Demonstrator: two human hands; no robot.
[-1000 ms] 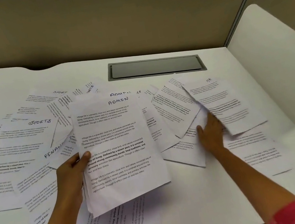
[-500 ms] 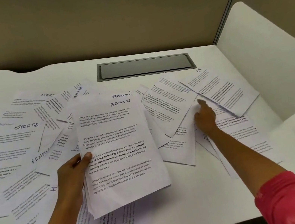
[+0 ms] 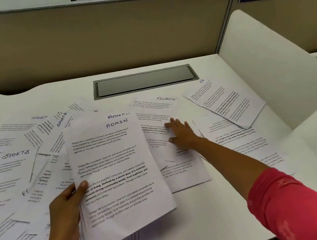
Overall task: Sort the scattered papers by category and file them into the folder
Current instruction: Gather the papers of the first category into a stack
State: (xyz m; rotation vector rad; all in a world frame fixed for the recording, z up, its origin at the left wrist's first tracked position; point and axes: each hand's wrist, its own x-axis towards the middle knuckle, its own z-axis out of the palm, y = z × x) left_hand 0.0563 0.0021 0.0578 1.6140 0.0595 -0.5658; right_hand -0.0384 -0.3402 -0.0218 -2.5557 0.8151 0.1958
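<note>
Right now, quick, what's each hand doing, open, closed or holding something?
Left hand: grips the ADMIN stack, thumb on top.
Right hand: open, fingers resting flat on the FINANCE sheet.

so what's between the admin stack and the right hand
The FINANCE sheet, in the head view: the right hand rests on it, and the ADMIN stack overlaps its left edge.

We see through one wide-angle camera worn on the person's head, facing forward and steeply down across the desk toward the tan partition behind it. It sits near: the left hand and right hand reach mid-frame from the bottom edge.
</note>
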